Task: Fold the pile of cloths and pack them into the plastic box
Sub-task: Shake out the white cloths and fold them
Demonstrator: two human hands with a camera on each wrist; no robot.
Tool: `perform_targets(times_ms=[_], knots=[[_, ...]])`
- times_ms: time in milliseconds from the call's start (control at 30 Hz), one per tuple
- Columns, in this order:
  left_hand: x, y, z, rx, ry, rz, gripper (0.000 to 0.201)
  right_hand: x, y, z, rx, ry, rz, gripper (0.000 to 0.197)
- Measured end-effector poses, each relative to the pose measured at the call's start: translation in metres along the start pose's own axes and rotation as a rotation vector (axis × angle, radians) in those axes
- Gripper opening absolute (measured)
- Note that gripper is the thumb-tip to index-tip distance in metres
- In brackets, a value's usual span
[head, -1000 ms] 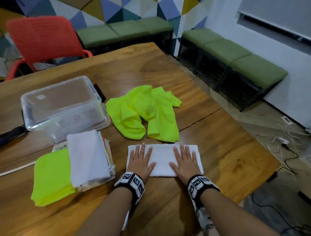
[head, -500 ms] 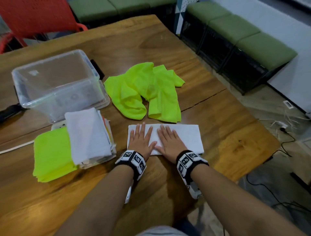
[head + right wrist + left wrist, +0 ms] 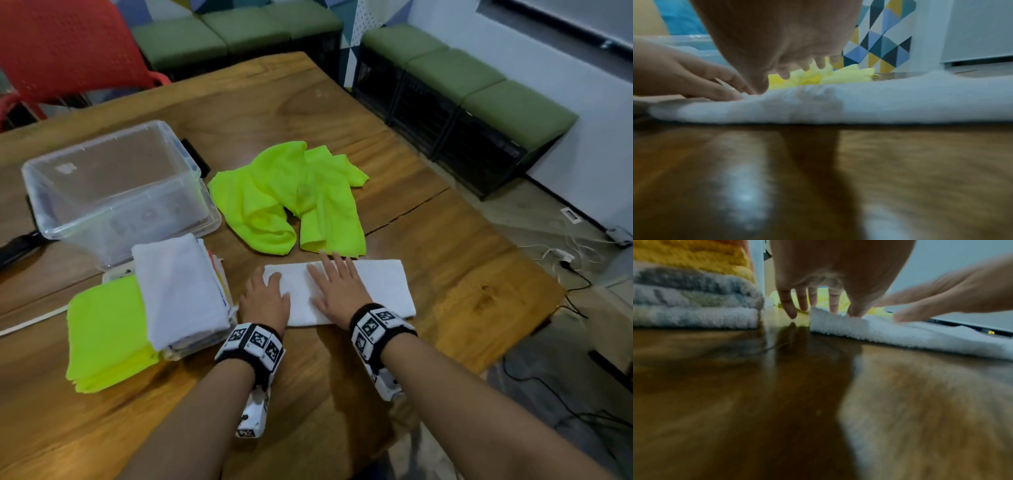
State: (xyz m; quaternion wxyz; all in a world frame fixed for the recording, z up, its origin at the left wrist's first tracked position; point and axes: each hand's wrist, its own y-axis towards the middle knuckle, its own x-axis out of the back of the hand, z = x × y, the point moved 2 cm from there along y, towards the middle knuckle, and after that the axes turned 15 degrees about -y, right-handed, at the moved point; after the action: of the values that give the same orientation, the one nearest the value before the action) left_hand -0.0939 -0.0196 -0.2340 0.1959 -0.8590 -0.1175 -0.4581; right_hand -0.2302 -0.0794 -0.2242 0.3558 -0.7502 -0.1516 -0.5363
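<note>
A white cloth [image 3: 380,289], folded into a long strip, lies on the wooden table [image 3: 462,274] near its front edge. My left hand [image 3: 265,296] rests on the strip's left end, with its fingertips [image 3: 791,313] pointing down at the cloth's edge and the wood. My right hand [image 3: 337,287] lies flat on the middle of the strip. Two rumpled yellow-green cloths [image 3: 291,202] lie just beyond it. To the left is a stack of folded cloths [image 3: 178,287] with a white one on top, next to a folded yellow-green one [image 3: 102,332]. Behind them stands the clear plastic box [image 3: 137,219], with nothing inside.
A red chair [image 3: 68,51] stands at the table's far left, and green benches [image 3: 479,85] line the walls. A black object [image 3: 17,243] lies left of the box. The table's right edge [image 3: 534,315] drops to a floor with cables [image 3: 565,257].
My right hand has slid left from the strip's right part to its middle. The left hand has shifted onto the strip's left end. The head view has moved.
</note>
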Motion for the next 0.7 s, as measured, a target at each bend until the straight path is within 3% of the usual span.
perform_targets(times_ms=[133, 267, 400, 500, 600, 700], knots=[[0.007, -0.001, -0.002, 0.213, -0.186, 0.022, 0.062, -0.002, 0.014, 0.017, -0.03, 0.02, 0.168, 0.073], [0.014, 0.008, -0.002, 0.383, -0.302, 0.083, 0.067, 0.006, 0.014, 0.006, 0.01, -0.044, 0.163, 0.091], [0.022, 0.011, -0.003, 0.358, -0.21, 0.172, 0.046, -0.003, 0.016, 0.003, -0.017, -0.052, 0.262, 0.11], [0.022, 0.012, -0.003, 0.364, -0.329, 0.168, 0.043, -0.007, 0.022, 0.001, -0.014, -0.038, 0.26, 0.113], [0.028, 0.012, -0.003, 0.358, -0.442, 0.113, 0.044, -0.001, 0.018, 0.002, -0.004, -0.035, 0.158, 0.105], [0.04, 0.012, -0.003, 0.338, -0.457, 0.047, 0.041, 0.009, 0.01, 0.0, -0.078, 0.13, -0.082, 0.063]])
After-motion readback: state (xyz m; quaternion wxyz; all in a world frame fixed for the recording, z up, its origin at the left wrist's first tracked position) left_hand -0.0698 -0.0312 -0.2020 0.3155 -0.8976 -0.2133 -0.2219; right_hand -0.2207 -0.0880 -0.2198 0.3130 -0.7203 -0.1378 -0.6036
